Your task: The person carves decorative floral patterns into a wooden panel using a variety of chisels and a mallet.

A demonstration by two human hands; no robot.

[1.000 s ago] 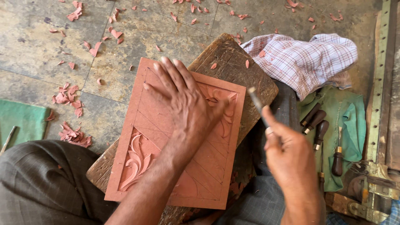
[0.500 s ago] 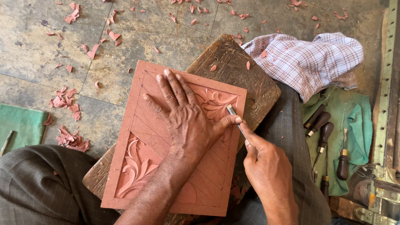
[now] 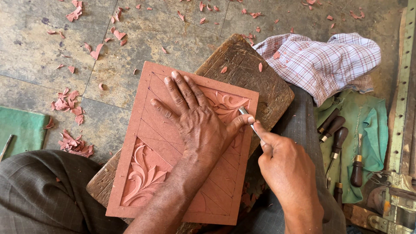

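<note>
A reddish carved panel (image 3: pixel 147 143) with leaf scrolls lies tilted on a dark wooden board (image 3: pixel 247 69). My left hand (image 3: pixel 195 117) lies flat on the panel, fingers spread, thumb stretched toward the right edge. My right hand (image 3: pixel 286 169) grips a small metal carving tool (image 3: pixel 246 117). Its tip touches the carved scroll near the panel's upper right corner, right beside my left thumb.
A checked cloth (image 3: pixel 320 60) lies at the upper right. Several wooden-handled carving tools (image 3: pixel 338 143) rest on a green cloth (image 3: pixel 368 125) at the right. Reddish shavings (image 3: pixel 71 108) litter the stone floor. My trousered knee (image 3: pixel 39 195) is at the lower left.
My right hand has brought the tool from the right, off the panel, down to the carved scroll beside my left thumb. The left hand stayed flat on the panel.
</note>
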